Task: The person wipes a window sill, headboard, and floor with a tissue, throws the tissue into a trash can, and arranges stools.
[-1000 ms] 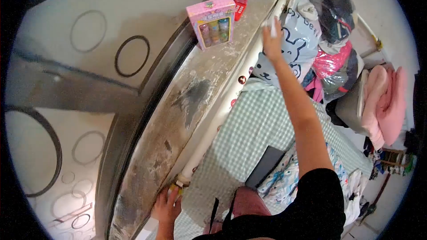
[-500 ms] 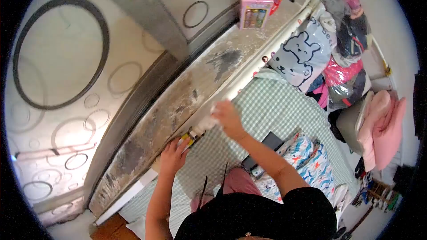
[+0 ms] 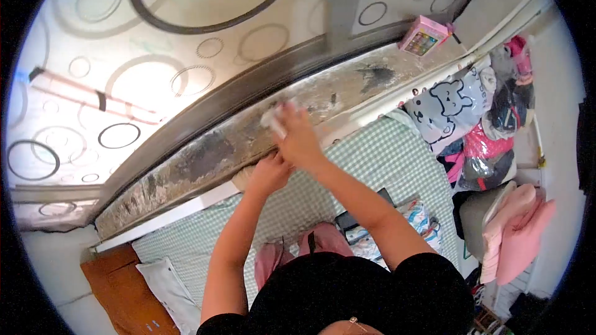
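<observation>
My right hand (image 3: 298, 139) is closed on a crumpled white wipe (image 3: 270, 121), blurred by motion, above the stained window sill (image 3: 211, 149). Just below and left of it, my left hand (image 3: 270, 175) is at the sill's front edge by the bed. Its fingertips are hidden behind my right hand, so whatever they touch or hold does not show. A beige padded piece (image 3: 243, 178) lies along the edge beside my left wrist.
A pink box (image 3: 424, 36) stands at the sill's far right end. Green checked bedding (image 3: 360, 155) spreads below, with a dark flat object (image 3: 357, 218) and patterned cloth (image 3: 422, 220). Bagged clothes (image 3: 490, 142), pink cushions (image 3: 521, 229) and a brown piece (image 3: 127, 285) lie around.
The view has turned and shifted left along the sill. My right hand has moved from over the bed edge to over the sill with the wipe. The yellow-and-black item by my left hand is now hidden.
</observation>
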Demonstrator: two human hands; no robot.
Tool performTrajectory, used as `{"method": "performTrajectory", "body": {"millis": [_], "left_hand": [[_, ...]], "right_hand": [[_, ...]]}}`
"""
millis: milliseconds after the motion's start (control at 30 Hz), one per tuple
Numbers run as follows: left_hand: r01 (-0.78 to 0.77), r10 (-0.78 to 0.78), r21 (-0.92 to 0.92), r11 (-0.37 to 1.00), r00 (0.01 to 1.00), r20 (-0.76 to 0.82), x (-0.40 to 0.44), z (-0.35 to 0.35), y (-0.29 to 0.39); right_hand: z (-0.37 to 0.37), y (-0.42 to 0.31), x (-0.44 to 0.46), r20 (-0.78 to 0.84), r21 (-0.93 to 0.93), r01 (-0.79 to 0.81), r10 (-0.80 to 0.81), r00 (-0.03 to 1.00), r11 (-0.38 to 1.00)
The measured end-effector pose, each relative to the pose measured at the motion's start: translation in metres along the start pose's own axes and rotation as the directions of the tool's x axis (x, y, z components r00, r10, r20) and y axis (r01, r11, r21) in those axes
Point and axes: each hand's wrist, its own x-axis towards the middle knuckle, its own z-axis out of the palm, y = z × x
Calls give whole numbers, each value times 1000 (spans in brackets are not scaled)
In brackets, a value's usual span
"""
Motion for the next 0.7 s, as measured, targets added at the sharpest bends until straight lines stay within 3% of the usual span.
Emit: {"method": "performTrajectory", "body": {"millis": [33,67,100,167,200,233,267,333,467,500,533,567,600,633,667,700], "left_hand": [[-1,1,13,1000,1000,5,0,1,-2],[14,-14,17,1000,1000,-6,-1,1,-2],[-26,22,-41,999,995,-99,0,-14,4],[-40,21,-92,995,980,-197,-20,-37,7],[-55,36,-54,997,952,-303,-36,-47,5],[-70,60,-11,997,915,-400,-54,-55,1],[-50,43,-8,999,917,-397,-73,-63,-9],[139,-89,29,990,768,-635,-116,-84,-32],[501,-244,86,861,555,-795,-158,-115,-86],[503,-251,80,861,556,-792,-161,-115,-97],[537,-319,-12,844,483,-816,-163,-113,-110],[561,-385,-105,821,408,-828,-165,-110,-121],[553,-390,-114,825,412,-823,-166,-102,-130],[566,-401,-102,818,435,-806,-166,-91,-139],[578,-411,-88,811,457,-789,-167,-83,-144],[635,-456,-29,772,522,-721,-173,-78,-142]], "right_hand": [[6,1,-1,5,-2,17,-17,1000,1000],[13,8,-2,57,-287,230,-223,973,930],[16,15,-4,164,-528,421,-398,903,737],[-11,30,6,318,-581,271,-92,943,767],[-25,50,13,222,-684,224,-95,970,694],[-43,65,16,-51,-509,195,-255,965,839],[-58,72,26,-222,-477,75,-202,954,876],[-75,56,28,-210,-493,-202,110,972,846],[-34,66,36,-309,-427,-243,112,944,871],[-23,45,37,-365,-393,-242,91,926,887],[-8,22,38,-423,-357,-240,73,903,903],[13,-1,38,-346,-305,-225,113,932,925],[35,-27,36,-267,-256,-219,149,952,942],[47,-64,31,-146,-251,-138,103,984,958],[75,-93,23,-150,-264,-148,111,982,953],[107,-117,16,-53,-249,-79,68,996,965]]}}
